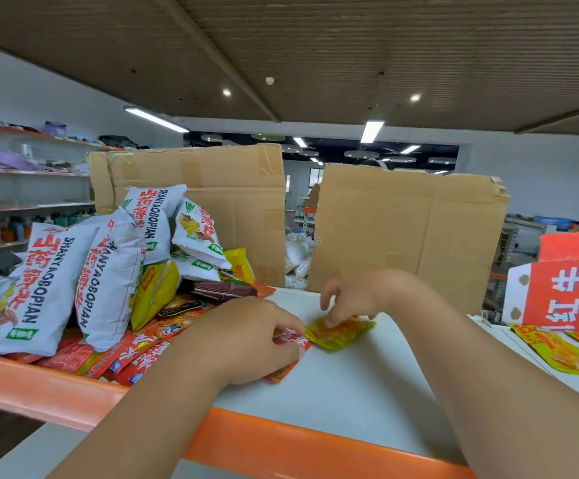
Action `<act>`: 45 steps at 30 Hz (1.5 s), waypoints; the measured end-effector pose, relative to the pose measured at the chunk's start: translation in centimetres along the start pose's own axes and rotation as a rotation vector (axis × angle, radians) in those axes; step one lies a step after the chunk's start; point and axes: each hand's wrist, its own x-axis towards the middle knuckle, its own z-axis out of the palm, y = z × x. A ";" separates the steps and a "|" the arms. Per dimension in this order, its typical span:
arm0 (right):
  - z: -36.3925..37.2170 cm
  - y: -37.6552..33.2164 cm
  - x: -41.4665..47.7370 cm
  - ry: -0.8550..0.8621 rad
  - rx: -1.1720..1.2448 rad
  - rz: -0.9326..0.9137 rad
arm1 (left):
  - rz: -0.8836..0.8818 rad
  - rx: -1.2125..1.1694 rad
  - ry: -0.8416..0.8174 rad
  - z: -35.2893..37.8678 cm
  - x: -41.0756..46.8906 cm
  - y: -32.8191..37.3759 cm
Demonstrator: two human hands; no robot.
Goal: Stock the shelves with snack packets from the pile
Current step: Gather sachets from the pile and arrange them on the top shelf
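Shelf (350, 392): mostly bare in the middle; stocking is judged to be at an early stage. Pile (108, 271): large, still heaped at the shelf's left end. Yellow packet (343, 335): lies flat mid-shelf, pinched by the curled fingers of the right hand (353, 299). Red packet (290, 338): just beside it, gripped by the left hand (253, 337).

Single view, from the camera worn on my head. It faces forward from just above the white shelf (350, 392), near enough that my left hand (250, 337) and right hand (350, 295) fill the lower centre. The wide lens also takes in the cardboard sheets (402, 229) behind and the ceiling (350, 46) above.
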 end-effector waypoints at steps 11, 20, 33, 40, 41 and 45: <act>-0.1 0.3 -0.6 -0.045 0.032 0.064 | -0.058 0.083 -0.038 0.3 0.3 -0.3; -0.1 -0.8 -1.4 -0.071 -0.244 0.203 | -0.094 0.048 0.018 0.0 0.1 0.0; -0.1 -0.9 -1.9 -0.060 -0.232 0.218 | -0.190 0.047 0.029 -0.1 0.3 0.5; -1.9 -1.1 -3.9 0.053 -0.218 0.197 | -0.213 0.010 0.225 -1.2 0.8 1.9; -2.4 -0.8 -4.7 0.085 -0.209 0.193 | -0.209 -0.006 0.243 -1.5 1.0 2.3; -3.9 2.0 -8.1 0.200 -0.153 0.221 | -0.190 -0.056 0.262 -3.1 2.2 4.9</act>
